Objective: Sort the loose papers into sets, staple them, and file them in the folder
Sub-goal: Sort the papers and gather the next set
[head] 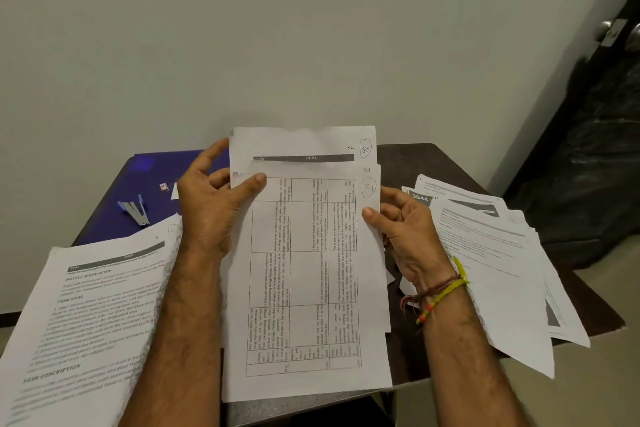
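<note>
I hold a small stack of printed sheets upright over the middle of the table. The front sheet carries a table turned sideways and a circled "S-1"; the sheet behind sticks out above with a dark "HOME" bar and a circled "S2". My left hand grips the stack's upper left edge, thumb on the front. My right hand pinches the right edge. A blue folder lies at the back left of the table, with a metal stapler resting on it.
A printed set lies at the front left, overhanging the small dark table. A loose fan of papers covers the right side and hangs past the edge. A plain wall stands behind; a dark door is at the far right.
</note>
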